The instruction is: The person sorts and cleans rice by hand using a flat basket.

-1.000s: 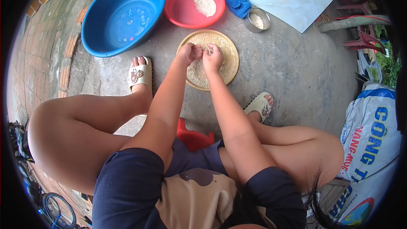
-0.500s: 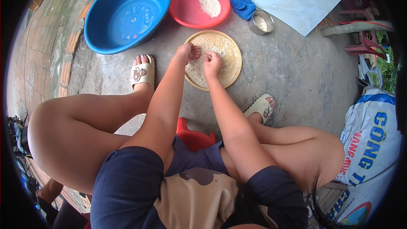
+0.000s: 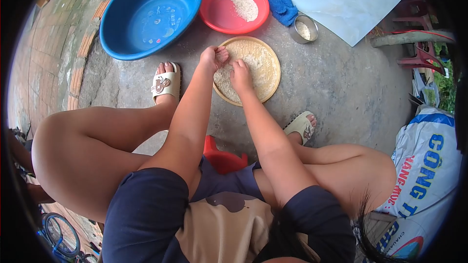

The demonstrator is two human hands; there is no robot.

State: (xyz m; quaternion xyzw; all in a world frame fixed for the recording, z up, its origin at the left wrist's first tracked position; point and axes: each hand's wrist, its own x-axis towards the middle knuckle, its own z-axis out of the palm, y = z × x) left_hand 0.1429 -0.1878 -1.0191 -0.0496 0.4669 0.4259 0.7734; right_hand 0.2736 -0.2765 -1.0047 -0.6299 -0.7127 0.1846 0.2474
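A round, shallow tan tray (image 3: 277,75) on the concrete has whitish grains, which look like rice (image 3: 261,61), spread across it. My left hand (image 3: 214,57) is over the tray's left rim, palm turned up and fingers curled inward; whatever lies in its palm is too small to make out. Close to its right, my right hand (image 3: 241,77) reaches down over the grains. Its fingers are bent and pressed together, and the fingertips are near the left hand's fingers. Anything pinched there is hidden.
Beyond the tray are a large blue basin (image 3: 114,24), a red basin (image 3: 210,7) with pale grains, a blue cloth (image 3: 280,6) and a metal container (image 3: 294,34). A white sheet (image 3: 336,0) lies behind. My sandalled feet flank the tray; a printed sack (image 3: 421,165) is at right.
My right hand has shifted slightly left, and its fingers have gone from a tight curl to a looser, more extended bend. My left hand stays cupped. The view has moved slightly.
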